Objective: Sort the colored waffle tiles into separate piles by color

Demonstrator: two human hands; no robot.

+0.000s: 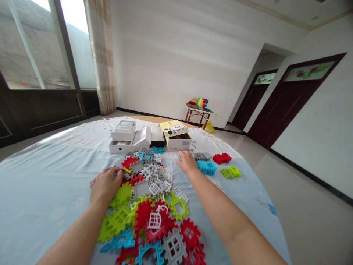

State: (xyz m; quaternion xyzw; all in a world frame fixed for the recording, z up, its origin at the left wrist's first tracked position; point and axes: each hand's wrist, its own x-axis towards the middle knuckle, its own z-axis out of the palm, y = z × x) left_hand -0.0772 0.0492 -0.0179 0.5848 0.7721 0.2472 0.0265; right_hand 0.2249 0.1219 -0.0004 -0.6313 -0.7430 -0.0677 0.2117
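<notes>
Interlocking plastic building tiles (143, 221) lie heaped on a pale blue bedspread (49, 184). The left hand (105, 185) curls over red tiles, the right hand (188, 162) bunches at the heap's far edge, any pinch hidden, before white cardboard boxes (121, 147).

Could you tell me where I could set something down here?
The widest bare stretch of the pale blue bedspread lies left of the left hand. A smaller one lies right of the right forearm, below the lime green pieces. It is crowded in the middle, where the plastic building pieces pile between the hands up to the white boxes.
</notes>
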